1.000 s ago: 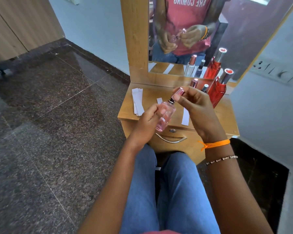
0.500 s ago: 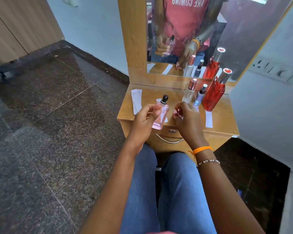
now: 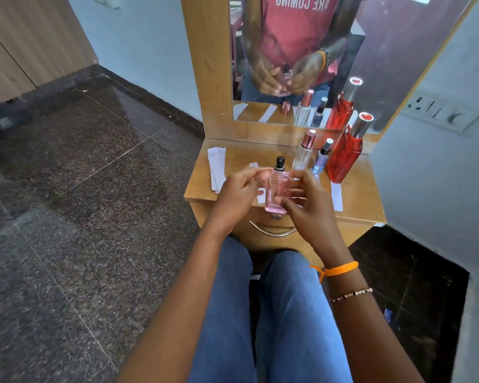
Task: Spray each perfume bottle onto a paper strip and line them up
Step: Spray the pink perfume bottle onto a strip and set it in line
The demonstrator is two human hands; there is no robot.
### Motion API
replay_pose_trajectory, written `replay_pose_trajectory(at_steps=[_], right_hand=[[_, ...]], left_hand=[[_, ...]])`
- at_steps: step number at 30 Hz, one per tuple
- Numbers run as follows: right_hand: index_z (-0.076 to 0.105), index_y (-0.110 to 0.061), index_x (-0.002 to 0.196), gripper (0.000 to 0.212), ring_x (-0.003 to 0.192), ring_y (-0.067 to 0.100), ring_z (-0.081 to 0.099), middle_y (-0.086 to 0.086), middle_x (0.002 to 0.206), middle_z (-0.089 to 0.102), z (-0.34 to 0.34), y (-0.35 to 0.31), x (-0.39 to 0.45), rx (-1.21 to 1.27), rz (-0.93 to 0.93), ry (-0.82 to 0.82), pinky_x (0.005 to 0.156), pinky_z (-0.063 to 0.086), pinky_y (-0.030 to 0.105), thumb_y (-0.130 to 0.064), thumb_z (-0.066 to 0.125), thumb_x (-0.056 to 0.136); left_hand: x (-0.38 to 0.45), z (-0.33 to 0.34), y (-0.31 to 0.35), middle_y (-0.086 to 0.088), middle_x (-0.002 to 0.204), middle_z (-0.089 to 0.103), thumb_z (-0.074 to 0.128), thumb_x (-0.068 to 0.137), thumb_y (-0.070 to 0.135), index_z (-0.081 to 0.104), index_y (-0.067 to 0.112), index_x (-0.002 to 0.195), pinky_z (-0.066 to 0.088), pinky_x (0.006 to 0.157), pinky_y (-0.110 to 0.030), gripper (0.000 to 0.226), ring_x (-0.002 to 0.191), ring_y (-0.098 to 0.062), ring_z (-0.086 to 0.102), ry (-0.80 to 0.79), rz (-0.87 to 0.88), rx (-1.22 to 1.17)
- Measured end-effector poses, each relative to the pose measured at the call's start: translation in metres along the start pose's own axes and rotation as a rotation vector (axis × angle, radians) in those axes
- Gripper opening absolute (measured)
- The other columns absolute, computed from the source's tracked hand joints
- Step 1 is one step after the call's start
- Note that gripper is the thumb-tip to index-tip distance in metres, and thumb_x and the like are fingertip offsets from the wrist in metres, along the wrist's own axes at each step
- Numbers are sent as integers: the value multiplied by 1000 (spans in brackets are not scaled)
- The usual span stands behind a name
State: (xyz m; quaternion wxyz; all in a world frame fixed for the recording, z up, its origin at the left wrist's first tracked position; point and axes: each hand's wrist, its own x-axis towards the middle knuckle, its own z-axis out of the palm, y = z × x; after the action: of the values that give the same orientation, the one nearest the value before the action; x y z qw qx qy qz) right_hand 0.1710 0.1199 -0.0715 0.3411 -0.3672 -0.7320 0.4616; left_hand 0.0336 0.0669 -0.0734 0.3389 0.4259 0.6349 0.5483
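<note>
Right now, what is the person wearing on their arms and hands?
Both forearms are bare, with no sleeves or gloves in view. The right wrist carries an orange thread band tied with a knot, and below it a thin beaded bracelet in gold and dark tones. The left hand and wrist show nothing worn.

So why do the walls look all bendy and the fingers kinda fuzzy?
Head view: the wide-angle lens curves straight lines near the edges, like the mirror frame; the left hand has smeared fingertips, looks like motion blur; the pink perfume bottle stays fairly sharp.
</note>
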Motion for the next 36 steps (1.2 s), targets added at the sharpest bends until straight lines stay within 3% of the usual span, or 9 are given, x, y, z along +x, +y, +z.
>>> replay_pose_trajectory(at_steps=[2, 4, 9, 13, 19, 23, 27, 33, 36], right_hand=[[55, -15, 106, 35, 81, 13, 63, 0, 91, 67, -3, 4, -1, 52, 32, -27, 71, 51, 23, 1, 69, 78], [57, -14, 108, 36, 83, 14, 62, 4, 94, 68, -8, 3, -1, 84, 18, -48, 71, 51, 18, 1, 69, 77], [55, -13, 107, 37, 81, 6, 58, 3, 91, 64, -17, -5, 3, 133, -14, -70, 67, 46, 10, 8, 65, 78], [50, -7, 113, 33, 77, -3, 57, -2, 91, 58, -23, -7, 2, 269, 1, -123, 70, 49, 13, 9, 57, 85], [50, -10, 119, 36, 101, 28, 50, 14, 109, 50, -22, -2, 2, 672, 149, -186, 84, 45, 40, -8, 50, 83], [54, -16, 116, 34, 96, 24, 50, 2, 101, 56, -20, -4, 1, 874, 218, -212, 72, 52, 27, -21, 55, 83], [57, -17, 118, 43, 82, 16, 59, 7, 98, 56, -18, -5, -4, 967, 223, -285, 70, 54, 26, -30, 69, 78], [46, -11, 111, 31, 68, 19, 66, 20, 101, 54, -12, -13, -10, 807, 150, -108, 51, 55, 30, -8, 63, 85], [40, -10, 107, 32, 63, 18, 66, 18, 94, 59, -13, -16, -9, 654, 69, 2, 48, 49, 29, 5, 59, 86]], left_hand=[[15, -1, 0, -1, 117, 61, 52, 94, 24, 63, 15, 117, 44, 91, -24, 28, 107, -16, 56, 171, 40, 268], [29, -1, -1, -3, 122, 56, 54, 92, 26, 58, 17, 123, 36, 95, -32, 33, 115, -24, 47, 335, 39, 658], [51, 10, -10, -9, 132, 44, 55, 90, 32, 54, 10, 120, 28, 95, -42, 37, 123, -33, 32, 186, -95, 1125], [56, 13, -12, -8, 126, 50, 57, 89, 23, 54, 13, 113, 29, 90, -41, 27, 120, -32, 36, 216, -103, 1016], [46, -1, 2, -7, 99, 68, 70, 79, 13, 50, 13, 109, 42, 80, -35, 36, 99, -27, 60, 307, -129, 638], [33, -18, 11, 2, 73, 65, 81, 67, 15, 59, 19, 75, 50, 69, -34, 23, 74, -20, 63, 316, -179, 487], [17, -23, 22, 5, 63, 63, 80, 69, 12, 64, 21, 66, 46, 62, -33, 18, 62, -14, 58, 305, -207, 314], [-8, -17, 39, 11, 67, 63, 71, 79, 9, 72, 12, 80, 43, 61, -14, 3, 60, 3, 57, 273, -156, 144], [-18, -14, 47, 13, 63, 64, 65, 83, 5, 67, 23, 70, 51, 72, -20, 22, 64, 1, 59, 212, -157, 23]])
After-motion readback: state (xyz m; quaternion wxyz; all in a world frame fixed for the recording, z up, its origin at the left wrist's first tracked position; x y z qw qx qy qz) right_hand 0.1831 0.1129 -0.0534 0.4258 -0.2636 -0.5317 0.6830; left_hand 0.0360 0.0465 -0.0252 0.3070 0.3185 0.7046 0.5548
